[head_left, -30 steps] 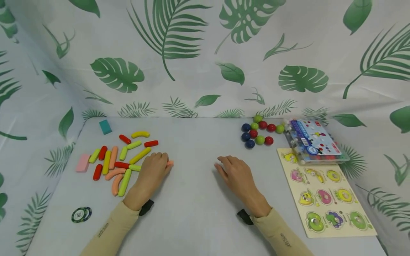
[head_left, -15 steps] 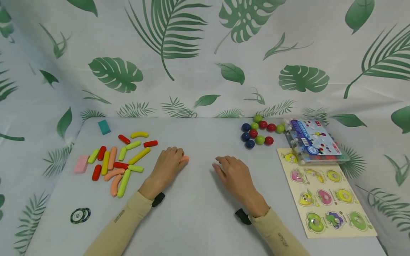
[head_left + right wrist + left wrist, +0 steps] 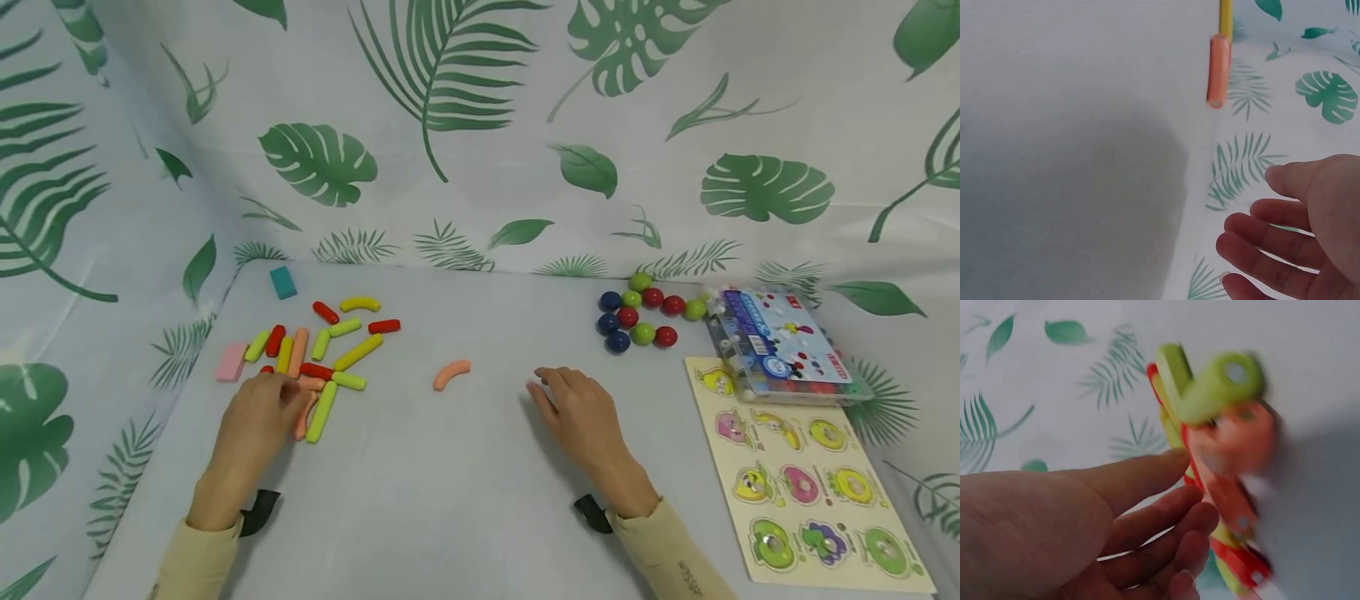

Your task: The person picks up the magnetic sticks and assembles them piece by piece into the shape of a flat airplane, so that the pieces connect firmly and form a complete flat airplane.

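A pile of coloured sticks (image 3: 322, 354), red, yellow, green and orange, lies at the left of the grey table (image 3: 450, 483). My left hand (image 3: 276, 392) rests at the pile's near edge with its fingers relaxed, touching the orange sticks. The left wrist view shows blurred sticks (image 3: 1210, 431) just beyond the straight fingers (image 3: 1147, 478). One curved orange stick (image 3: 451, 373) lies alone mid-table, also seen in the right wrist view as the orange stick (image 3: 1217, 70). My right hand (image 3: 558, 390) lies flat on the table to its right, holding nothing.
Red, green and blue balls (image 3: 637, 312) cluster at the back right beside a clear plastic box (image 3: 780, 342). A wooden peg puzzle board (image 3: 806, 479) lies at the right edge. A teal block (image 3: 282, 282) and a pink block (image 3: 231, 362) flank the pile. A leaf-print cloth backs the table.
My left hand slid the orange stick right to mid-table, let it go, and drew back left to the pile. The right hand stayed put. The view shifted left.
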{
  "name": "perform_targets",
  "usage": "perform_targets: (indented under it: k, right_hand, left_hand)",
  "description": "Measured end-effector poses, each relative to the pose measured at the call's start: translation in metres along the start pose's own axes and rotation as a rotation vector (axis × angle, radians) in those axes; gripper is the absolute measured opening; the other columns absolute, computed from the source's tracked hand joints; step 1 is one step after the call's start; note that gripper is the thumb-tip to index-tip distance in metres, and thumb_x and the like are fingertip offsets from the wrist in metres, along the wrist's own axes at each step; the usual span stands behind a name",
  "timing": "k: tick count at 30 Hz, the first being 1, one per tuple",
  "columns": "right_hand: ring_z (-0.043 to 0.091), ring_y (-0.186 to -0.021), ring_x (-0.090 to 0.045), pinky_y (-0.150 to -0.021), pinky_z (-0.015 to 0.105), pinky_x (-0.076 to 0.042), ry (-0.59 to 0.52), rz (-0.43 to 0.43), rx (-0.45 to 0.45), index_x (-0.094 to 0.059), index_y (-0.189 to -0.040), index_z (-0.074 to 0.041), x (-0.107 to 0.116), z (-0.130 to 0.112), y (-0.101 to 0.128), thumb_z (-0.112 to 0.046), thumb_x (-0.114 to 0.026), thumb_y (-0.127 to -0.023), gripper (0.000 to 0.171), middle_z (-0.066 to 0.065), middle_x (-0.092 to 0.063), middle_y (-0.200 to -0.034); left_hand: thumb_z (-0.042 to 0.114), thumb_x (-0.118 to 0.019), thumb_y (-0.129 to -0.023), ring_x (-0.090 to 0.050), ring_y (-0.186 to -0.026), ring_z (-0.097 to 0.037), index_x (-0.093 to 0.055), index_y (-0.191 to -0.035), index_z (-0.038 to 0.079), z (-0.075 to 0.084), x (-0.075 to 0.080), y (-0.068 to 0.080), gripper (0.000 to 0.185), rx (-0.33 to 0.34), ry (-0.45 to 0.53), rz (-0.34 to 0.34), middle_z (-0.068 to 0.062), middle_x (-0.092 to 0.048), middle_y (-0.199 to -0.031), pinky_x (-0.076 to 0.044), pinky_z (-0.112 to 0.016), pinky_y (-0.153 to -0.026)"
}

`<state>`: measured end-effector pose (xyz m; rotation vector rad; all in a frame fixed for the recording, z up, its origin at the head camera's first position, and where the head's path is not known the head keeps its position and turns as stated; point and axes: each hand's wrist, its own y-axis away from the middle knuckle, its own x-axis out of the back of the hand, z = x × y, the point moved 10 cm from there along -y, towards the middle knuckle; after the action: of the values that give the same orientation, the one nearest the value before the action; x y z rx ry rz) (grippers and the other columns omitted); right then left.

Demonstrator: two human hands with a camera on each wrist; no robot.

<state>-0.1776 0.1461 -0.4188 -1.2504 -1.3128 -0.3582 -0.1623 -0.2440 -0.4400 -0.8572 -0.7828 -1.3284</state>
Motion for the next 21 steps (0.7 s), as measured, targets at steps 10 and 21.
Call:
perform_targets:
  k: [10, 21]
  right_hand:
    - [0.022, -0.076, -0.067, -0.068, 0.039, -0.056, -0.015, -0.021, -0.037, -0.074, -0.109, -0.004, 0.001, 0.008, 0.006, -0.023, -0.076, -0.092, 0.025, 0.007, -0.073, -0.091]
    - [0.022, -0.078, -0.068, -0.070, 0.040, -0.057, -0.022, -0.003, -0.019, -0.074, -0.108, -0.004, 0.002, 0.007, 0.005, -0.024, -0.075, -0.093, 0.025, 0.007, -0.074, -0.091]
  left_hand:
    - [0.026, -0.070, -0.097, -0.054, -0.070, -0.020, -0.069, -0.112, -0.001, -0.011, -0.020, 0.008, 0.031, 0.050, 0.049, -0.140, -0.008, -0.065, -0.081, -0.044, -0.030, -0.059]
    - [0.023, -0.074, -0.094, -0.057, -0.077, -0.022, -0.067, -0.096, -0.003, 0.044, -0.014, -0.002, 0.027, -0.042, 0.089, -0.085, -0.010, -0.065, -0.083, -0.050, -0.033, -0.068]
